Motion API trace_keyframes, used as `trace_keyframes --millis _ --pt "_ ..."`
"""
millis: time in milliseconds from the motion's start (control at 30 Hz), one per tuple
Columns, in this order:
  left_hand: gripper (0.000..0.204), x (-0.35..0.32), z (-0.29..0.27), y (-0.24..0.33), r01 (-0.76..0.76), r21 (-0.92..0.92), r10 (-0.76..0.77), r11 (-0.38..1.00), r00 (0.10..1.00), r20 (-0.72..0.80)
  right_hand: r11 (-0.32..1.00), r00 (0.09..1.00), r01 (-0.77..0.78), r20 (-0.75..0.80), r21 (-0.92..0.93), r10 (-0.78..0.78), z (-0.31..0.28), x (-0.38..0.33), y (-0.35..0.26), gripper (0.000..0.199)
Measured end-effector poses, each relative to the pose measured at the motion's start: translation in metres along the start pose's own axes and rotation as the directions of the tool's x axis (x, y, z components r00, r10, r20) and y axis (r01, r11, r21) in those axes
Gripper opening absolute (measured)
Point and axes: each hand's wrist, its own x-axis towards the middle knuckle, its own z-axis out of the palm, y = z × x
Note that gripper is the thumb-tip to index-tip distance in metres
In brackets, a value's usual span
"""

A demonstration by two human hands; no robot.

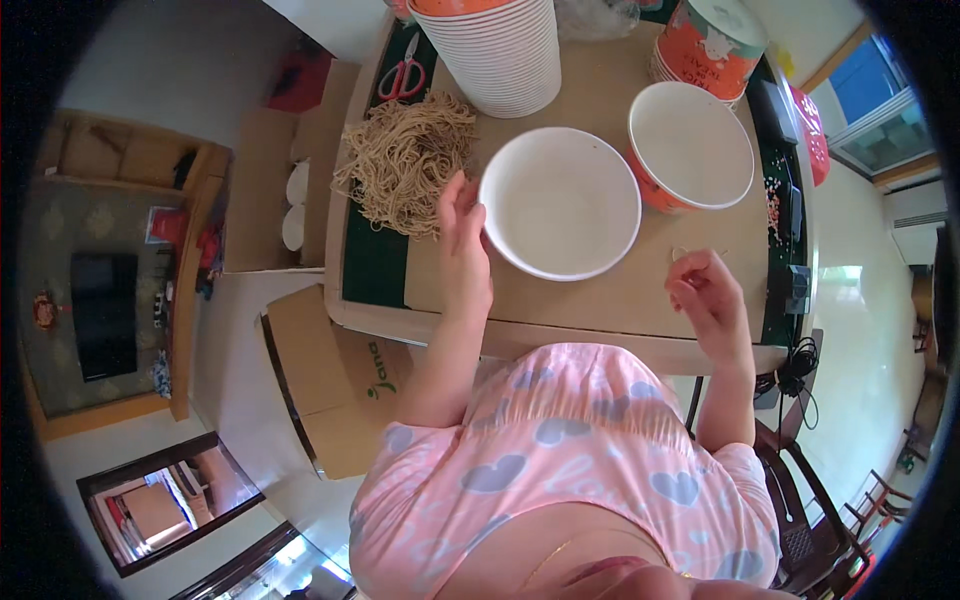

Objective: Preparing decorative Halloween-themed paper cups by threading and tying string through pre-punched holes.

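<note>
An open paper bucket [560, 205] with a white inside faces up at the middle of the cardboard-covered table. My left hand [463, 245] is at its left side, fingers stretched out and loosely apart, fingertips against or very near the rim. My right hand [708, 300] is at the right, apart from the bucket, its fingers pinched together. A thin tan string [684, 250] shows at those fingertips. A tangled heap of tan strings [410, 160] lies beyond my left hand. A second open bucket [692, 145], orange outside, stands to the right of the first.
A tall stack of nested buckets [495, 60] stands at the back. Red-handled scissors [402, 75] lie left of it. More orange buckets [710, 45] stand at back right. Dark cables [795, 370] hang off the right corner. Cardboard boxes [335, 370] stand left of the table.
</note>
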Motion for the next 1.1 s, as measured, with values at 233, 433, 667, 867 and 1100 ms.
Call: trace_keyframes --millis 233,433,667,867,1100 --pt "0.053 -0.029 -0.014 0.036 -0.714 0.597 0.202 0.366 0.687 0.698 0.990 0.997 0.033 -0.070 0.136 -0.023 0.010 0.007 0.018 0.009" --pt "0.024 -0.035 -0.006 0.032 -0.768 0.619 -0.026 0.162 0.624 0.781 0.976 0.998 0.056 -0.043 0.212 -0.048 0.032 0.014 0.020 0.009" --pt "0.012 -0.028 0.019 0.036 -0.687 0.637 0.206 0.349 0.719 0.664 0.971 0.966 0.188 -0.207 0.148 -0.155 0.059 0.031 0.026 0.007" --pt "0.016 -0.032 0.034 0.041 -0.603 0.690 0.165 0.401 0.788 0.593 0.939 0.928 0.281 -0.305 0.197 -0.214 0.065 0.048 0.026 0.004" --pt "0.014 -0.035 0.040 0.038 -0.563 0.706 0.101 0.429 0.807 0.582 0.934 0.934 0.277 -0.291 0.224 -0.207 0.065 0.045 0.031 0.004"
